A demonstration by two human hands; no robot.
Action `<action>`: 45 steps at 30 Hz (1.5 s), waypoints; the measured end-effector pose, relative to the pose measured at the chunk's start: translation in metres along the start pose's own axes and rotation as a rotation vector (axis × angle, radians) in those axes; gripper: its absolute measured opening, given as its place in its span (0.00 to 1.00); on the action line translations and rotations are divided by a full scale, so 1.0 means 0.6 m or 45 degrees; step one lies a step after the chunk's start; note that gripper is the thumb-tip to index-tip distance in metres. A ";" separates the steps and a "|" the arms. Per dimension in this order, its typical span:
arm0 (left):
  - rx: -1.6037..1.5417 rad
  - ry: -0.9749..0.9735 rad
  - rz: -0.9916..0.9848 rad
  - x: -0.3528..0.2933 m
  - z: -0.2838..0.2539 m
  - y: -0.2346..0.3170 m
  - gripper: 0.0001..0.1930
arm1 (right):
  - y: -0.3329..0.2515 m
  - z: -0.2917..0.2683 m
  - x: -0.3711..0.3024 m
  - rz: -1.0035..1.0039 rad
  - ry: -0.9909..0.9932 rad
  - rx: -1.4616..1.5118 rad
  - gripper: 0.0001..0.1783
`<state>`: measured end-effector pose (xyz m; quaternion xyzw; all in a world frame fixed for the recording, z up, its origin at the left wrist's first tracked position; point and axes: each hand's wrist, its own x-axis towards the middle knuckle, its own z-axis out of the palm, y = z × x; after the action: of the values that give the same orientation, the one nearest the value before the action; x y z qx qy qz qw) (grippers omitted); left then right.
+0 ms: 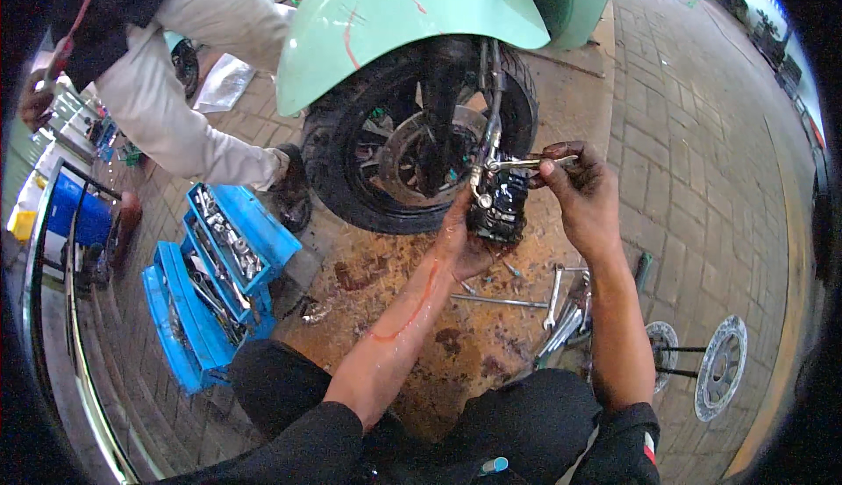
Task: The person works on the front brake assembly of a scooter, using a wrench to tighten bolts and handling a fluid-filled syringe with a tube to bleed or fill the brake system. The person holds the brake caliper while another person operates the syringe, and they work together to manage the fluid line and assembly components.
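Note:
A wet, black brake caliper [502, 211] hangs beside the scooter's front wheel [323, 182], joined to a brake hose. My left hand [460, 238] supports it from below and on its left side, fingers wrapped round and partly hidden behind it. In my right hand [581, 189], a small spanner [526, 165] is pinched between thumb and fingers. The spanner lies nearly level, its left end at the metal fitting [478, 182] on top of the caliper. Dark grime coats the right fingers. A red streak runs along my left forearm.
The pale green fender [403, 20] arches over the wheel. A blue toolbox [167, 305] stands open at left, full of tools. Several spanners [554, 296] lie by my right knee, with brake discs [721, 367] beyond. Another person's leg [175, 117] is at upper left.

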<state>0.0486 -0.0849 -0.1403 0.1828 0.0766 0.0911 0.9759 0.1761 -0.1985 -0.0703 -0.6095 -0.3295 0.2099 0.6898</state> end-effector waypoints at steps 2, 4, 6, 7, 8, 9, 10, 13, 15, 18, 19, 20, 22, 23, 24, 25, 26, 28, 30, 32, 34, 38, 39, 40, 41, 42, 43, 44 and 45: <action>0.001 0.014 0.023 -0.004 0.002 0.000 0.29 | 0.002 0.006 0.007 -0.031 -0.032 -0.041 0.11; 0.076 -0.020 0.032 -0.008 -0.005 0.003 0.29 | -0.003 0.008 0.007 0.024 -0.028 -0.037 0.11; 0.027 0.010 0.041 -0.010 -0.009 0.007 0.30 | 0.002 0.016 0.009 0.144 -0.011 -0.084 0.10; 0.005 0.025 0.044 -0.008 -0.010 0.008 0.30 | 0.007 0.015 0.012 0.144 -0.006 -0.087 0.10; -0.018 0.040 0.047 -0.007 -0.011 0.009 0.30 | 0.014 0.015 0.015 0.218 -0.008 -0.039 0.12; -0.041 0.054 0.049 -0.006 -0.013 0.008 0.31 | 0.017 0.014 0.019 0.292 -0.011 0.009 0.15; -0.040 0.054 0.050 -0.006 -0.012 0.007 0.31 | 0.015 0.008 0.026 0.291 -0.011 0.010 0.15; 0.127 0.059 -0.011 -0.002 -0.020 0.005 0.40 | -0.001 -0.024 0.052 0.447 -0.197 -0.538 0.20; 0.097 0.051 0.020 -0.012 -0.021 0.015 0.35 | -0.031 -0.007 0.070 0.523 -0.343 -0.687 0.22; 0.007 0.006 0.016 -0.008 -0.012 0.006 0.31 | -0.041 -0.023 0.099 0.635 -0.591 -0.899 0.28; -0.019 0.021 0.016 -0.009 -0.013 0.006 0.31 | -0.040 -0.022 0.105 0.623 -0.683 -0.968 0.29; -0.019 0.020 0.020 -0.009 -0.014 0.006 0.31 | -0.041 -0.021 0.111 0.609 -0.777 -1.037 0.30; 0.098 0.167 0.012 -0.007 -0.018 0.005 0.40 | -0.044 -0.020 0.123 0.637 -0.799 -1.071 0.30; 0.100 0.169 0.016 -0.006 -0.020 0.005 0.40 | -0.045 -0.019 0.126 0.669 -0.820 -1.103 0.31; 0.081 0.136 0.025 -0.004 -0.021 0.004 0.39 | -0.042 -0.018 0.127 0.664 -0.823 -1.101 0.31; 0.059 0.104 0.034 -0.003 -0.023 0.004 0.39 | -0.038 -0.018 0.127 0.568 -0.825 -1.122 0.30; 0.060 0.107 0.039 -0.003 -0.025 0.006 0.39 | -0.036 -0.018 0.128 0.472 -0.827 -1.140 0.30; 0.019 0.046 -0.063 -0.005 -0.021 0.011 0.38 | -0.039 -0.020 0.131 0.385 -0.858 -1.151 0.30; 0.051 0.108 -0.048 -0.011 -0.007 0.008 0.37 | -0.040 -0.017 0.134 0.304 -0.886 -1.163 0.30; -0.134 0.071 -0.002 -0.013 0.005 0.002 0.26 | -0.040 -0.015 0.136 0.134 -0.870 -1.250 0.29; -0.134 0.084 -0.019 -0.015 0.008 0.005 0.26 | -0.016 -0.017 0.133 -0.016 -0.830 -1.253 0.29; -0.080 -0.010 0.056 -0.004 0.002 -0.003 0.25 | -0.031 -0.028 0.099 0.163 -0.816 -1.342 0.30; -0.025 0.061 0.040 -0.005 -0.001 -0.004 0.25 | -0.022 -0.034 0.095 0.306 -0.853 -1.297 0.32; -0.038 0.058 0.045 -0.002 -0.008 -0.003 0.25 | -0.019 -0.033 0.090 0.310 -0.861 -1.309 0.32; -0.031 0.101 0.042 0.003 -0.017 -0.003 0.27 | -0.018 -0.030 0.084 0.385 -0.832 -1.206 0.34; -0.024 0.143 0.040 0.007 -0.023 -0.003 0.29 | -0.017 -0.027 0.077 0.456 -0.802 -1.103 0.37; 0.064 0.135 0.075 0.002 -0.017 -0.002 0.27 | -0.009 -0.022 0.068 0.536 -0.769 -1.060 0.37; 0.075 0.209 0.165 0.006 -0.010 -0.004 0.26 | -0.012 -0.018 0.053 0.521 -0.787 -1.061 0.37; 0.127 0.212 0.178 0.008 -0.019 -0.007 0.26 | -0.015 -0.010 0.038 0.511 -0.655 -1.112 0.35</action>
<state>0.0519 -0.0841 -0.1528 0.2279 0.1489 0.1699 0.9471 0.1953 -0.1888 -0.0574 -0.8193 -0.4213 0.3235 0.2158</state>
